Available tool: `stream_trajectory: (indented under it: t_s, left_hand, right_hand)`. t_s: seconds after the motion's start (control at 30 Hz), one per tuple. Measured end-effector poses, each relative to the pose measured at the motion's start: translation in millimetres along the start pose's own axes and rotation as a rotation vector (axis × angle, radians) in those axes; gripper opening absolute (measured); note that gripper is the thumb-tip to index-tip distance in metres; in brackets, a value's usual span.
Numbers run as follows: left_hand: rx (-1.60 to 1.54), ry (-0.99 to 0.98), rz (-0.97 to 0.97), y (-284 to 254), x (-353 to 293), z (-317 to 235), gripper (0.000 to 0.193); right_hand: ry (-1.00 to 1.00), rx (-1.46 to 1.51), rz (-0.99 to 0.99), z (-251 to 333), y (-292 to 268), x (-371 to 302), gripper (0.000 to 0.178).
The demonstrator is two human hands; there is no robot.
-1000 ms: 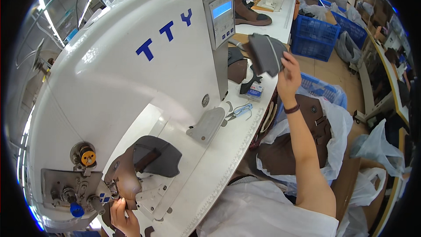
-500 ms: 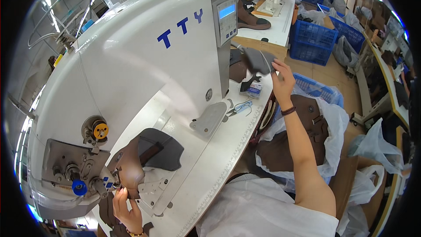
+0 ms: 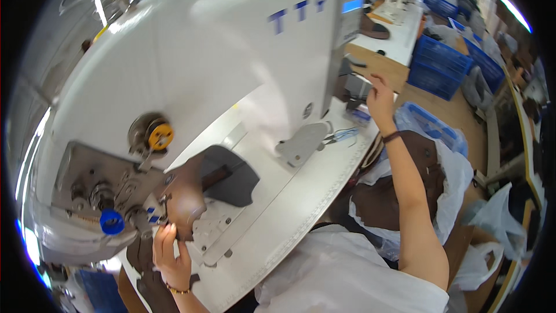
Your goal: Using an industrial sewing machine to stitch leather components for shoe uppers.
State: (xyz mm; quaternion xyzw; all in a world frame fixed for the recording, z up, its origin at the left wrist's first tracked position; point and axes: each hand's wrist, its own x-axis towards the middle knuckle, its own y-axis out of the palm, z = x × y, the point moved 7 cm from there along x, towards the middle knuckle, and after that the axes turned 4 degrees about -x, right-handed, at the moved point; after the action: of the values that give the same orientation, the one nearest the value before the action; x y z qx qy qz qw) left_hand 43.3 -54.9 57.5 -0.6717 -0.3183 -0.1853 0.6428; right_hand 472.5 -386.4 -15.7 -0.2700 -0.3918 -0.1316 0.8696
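A brown leather shoe-upper piece [image 3: 186,197] with a dark grey part [image 3: 243,182] lies under the stitching head of a big white sewing machine [image 3: 231,40]. My left hand [image 3: 172,258] pinches its near edge beside the presser foot [image 3: 164,211]. Out to the right, my right hand [image 3: 381,104] is stretched over the table's far end, its fingers extended and apart. Just left of those fingers a dark grey piece [image 3: 356,88] rests, blurred, on other pieces. Blue-handled scissors [image 3: 343,135] and a small plastic box [image 3: 359,116] are close by.
A metal plate [image 3: 304,145] lies on the white table [image 3: 284,220]. Right of the table, a lined blue crate [image 3: 434,124] holds brown pieces [image 3: 388,197]. Blue baskets [image 3: 440,66] stand farther back. Dark brown pieces [image 3: 142,258] hang at the table's left edge.
My right hand has lowered the dark grey piece at the table's far end and let go of it. My left hand stays at the brown piece. The whole view has shifted.
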Motion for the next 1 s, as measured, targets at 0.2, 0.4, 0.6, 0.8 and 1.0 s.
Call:
stream_trajectory:
  t_s: [0.2, 0.4, 0.6, 0.8, 1.0]
  left_hand:
    - [0.08, -0.013, -0.017, -5, 4, -14, 0.035]
    - [-0.024, 0.063, -0.171, -19, 2, -21, 0.023]
    - [-0.378, -0.293, -0.23, -21, -3, 8, 0.023]
    - [-0.102, 0.116, -0.132, -4, -7, -19, 0.024]
    - [0.071, 0.264, -0.228, -1, -9, -25, 0.026]
  right_hand:
    - [-0.752, 0.499, 0.257, 237, -13, -73, 0.034]
    - [-1.068, 0.656, 0.455, 352, 30, -127, 0.034]
    - [-1.101, 0.749, 0.438, 366, 52, -147, 0.027]
    - [-1.091, 0.773, 0.458, 363, 55, -147, 0.025]
    - [-1.077, 0.783, 0.464, 365, 52, -144, 0.025]
